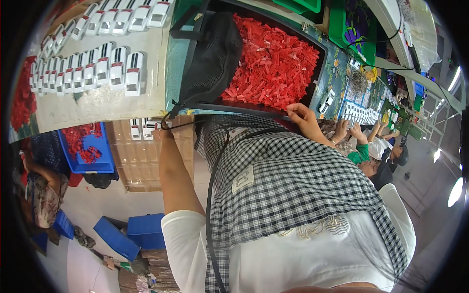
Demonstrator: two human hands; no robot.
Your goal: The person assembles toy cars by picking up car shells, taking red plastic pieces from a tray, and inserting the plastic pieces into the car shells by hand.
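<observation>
My right hand [302, 117] is at the near rim of a black tray [320, 61] heaped with small red plastic strips [273, 58]. Its fingers are curled with the tips close together; whatever they pinch, if anything, is too small to name. My left forearm [172, 171] reaches to the table's near edge, with a dark band at the wrist. The left hand itself is mostly hidden there, beside white toy cars [141, 129] in a brown carton [146, 166]. A black mesh bag [212, 56] lies over the tray's left side.
Rows of white toy cars [97, 68] stand on the table to the left. Another white toy car [327, 100] lies right of the tray. A blue bin [88, 163] with red pieces is at lower left. Other people's hands [349, 129] work at the right.
</observation>
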